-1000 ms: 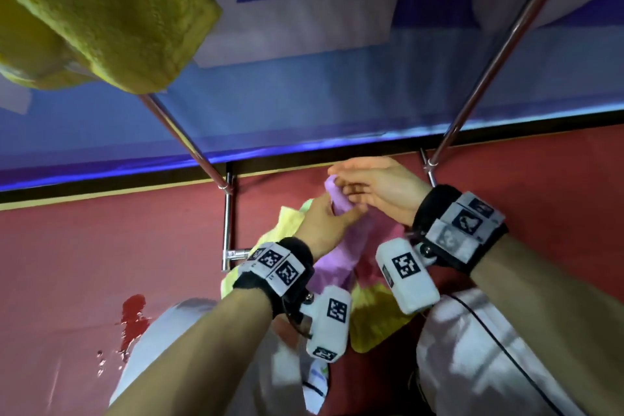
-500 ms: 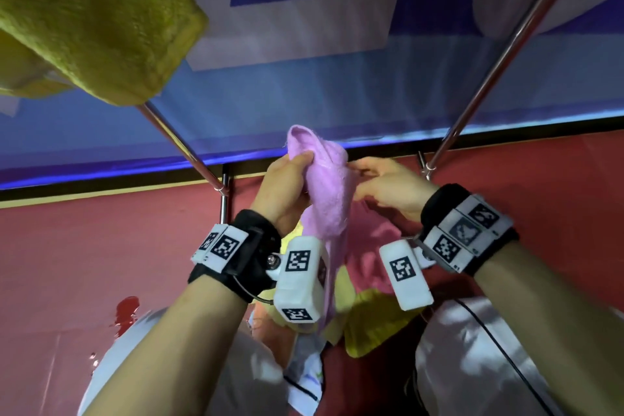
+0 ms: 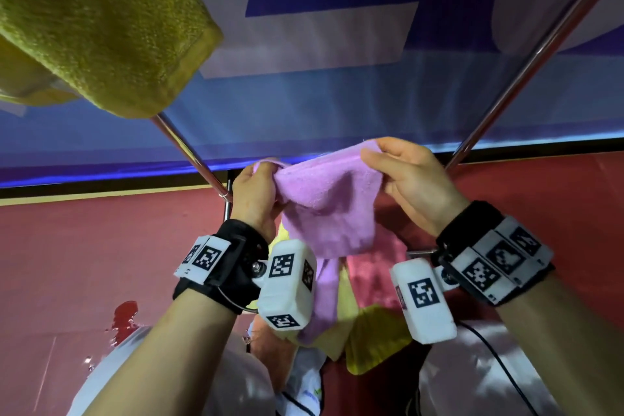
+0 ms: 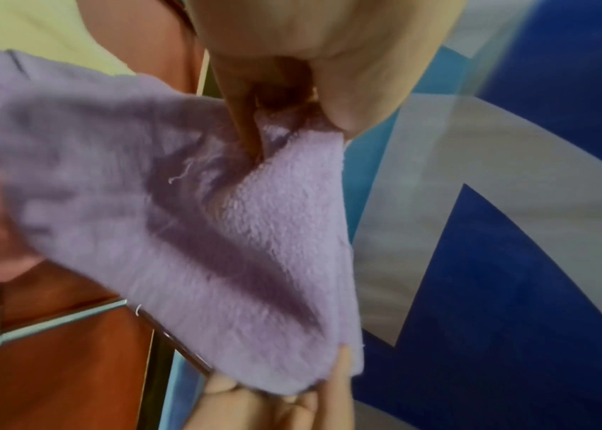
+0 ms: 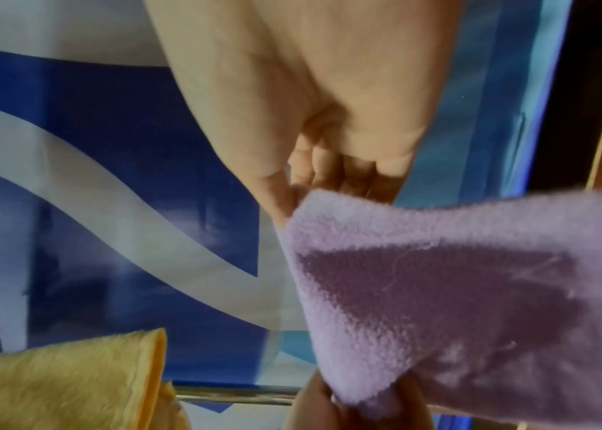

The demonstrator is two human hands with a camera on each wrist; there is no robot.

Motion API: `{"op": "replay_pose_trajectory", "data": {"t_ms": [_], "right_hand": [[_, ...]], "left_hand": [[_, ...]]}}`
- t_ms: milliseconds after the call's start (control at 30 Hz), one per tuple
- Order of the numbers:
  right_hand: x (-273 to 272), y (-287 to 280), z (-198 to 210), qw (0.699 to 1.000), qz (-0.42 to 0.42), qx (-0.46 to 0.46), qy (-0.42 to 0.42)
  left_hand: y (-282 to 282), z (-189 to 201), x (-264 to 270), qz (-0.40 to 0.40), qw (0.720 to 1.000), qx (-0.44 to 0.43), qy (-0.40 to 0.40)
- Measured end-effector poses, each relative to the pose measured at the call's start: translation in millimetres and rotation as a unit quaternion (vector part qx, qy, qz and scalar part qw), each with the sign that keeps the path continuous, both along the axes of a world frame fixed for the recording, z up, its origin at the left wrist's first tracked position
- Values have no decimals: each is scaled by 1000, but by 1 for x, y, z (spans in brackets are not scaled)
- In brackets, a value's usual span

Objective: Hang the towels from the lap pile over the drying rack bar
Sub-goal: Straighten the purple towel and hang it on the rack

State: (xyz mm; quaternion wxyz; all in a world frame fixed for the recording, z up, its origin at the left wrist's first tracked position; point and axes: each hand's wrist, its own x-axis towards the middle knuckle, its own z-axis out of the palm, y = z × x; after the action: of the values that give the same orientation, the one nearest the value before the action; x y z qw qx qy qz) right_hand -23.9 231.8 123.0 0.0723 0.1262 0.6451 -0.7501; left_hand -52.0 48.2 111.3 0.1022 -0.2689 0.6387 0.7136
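A small purple towel (image 3: 329,203) is stretched between my two hands above my lap. My left hand (image 3: 256,186) pinches its left corner, and my right hand (image 3: 398,172) pinches its right corner a little higher. In the left wrist view the purple towel (image 4: 218,232) is bunched under thumb and fingers; in the right wrist view the purple towel (image 5: 457,291) fans out from my fingertips. A pile of yellow and pink towels (image 3: 371,328) lies on my lap below. A yellow towel (image 3: 101,24) hangs over the drying rack at the upper left.
Two slanting metal rack poles rise on either side, the left pole (image 3: 189,152) and the right pole (image 3: 526,67). A blue and white banner (image 3: 337,44) hangs behind them. Below is red floor (image 3: 67,263) with a dark wet stain (image 3: 123,314).
The purple towel has come up off the lap pile. My hands have risen and moved apart, spreading the towel from a bunched strip into a wide sheet.
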Motion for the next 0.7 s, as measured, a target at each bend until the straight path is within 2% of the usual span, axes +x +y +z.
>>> {"op": "replay_pose_trajectory", "data": {"t_ms": [100, 200, 267, 333, 400, 467, 567, 700], "right_hand": [[0, -1, 3, 999, -15, -28, -3], [-2, -1, 5, 997, -68, -34, -18], [-3, -1, 7, 995, -84, -47, -31], [-1, -3, 9, 997, -54, -56, -21], [3, -7, 16, 998, 11, -62, 2], [6, -11, 19, 995, 77, -67, 14], [6, -9, 24, 991, 103, -78, 21], [3, 0, 26, 993, 89, -78, 21]], "left_hand": [[7, 1, 1, -42, 999, 14, 3], [13, -5, 4, -140, 990, -1, -33], [17, -7, 10, -198, 980, -25, -11], [25, -9, 18, -288, 957, -8, 38], [36, -12, 28, -364, 927, -10, 88], [43, -11, 35, -347, 926, -77, 127], [39, -9, 35, -257, 928, -219, 160], [23, -14, 25, -197, 931, -258, 168]]}}
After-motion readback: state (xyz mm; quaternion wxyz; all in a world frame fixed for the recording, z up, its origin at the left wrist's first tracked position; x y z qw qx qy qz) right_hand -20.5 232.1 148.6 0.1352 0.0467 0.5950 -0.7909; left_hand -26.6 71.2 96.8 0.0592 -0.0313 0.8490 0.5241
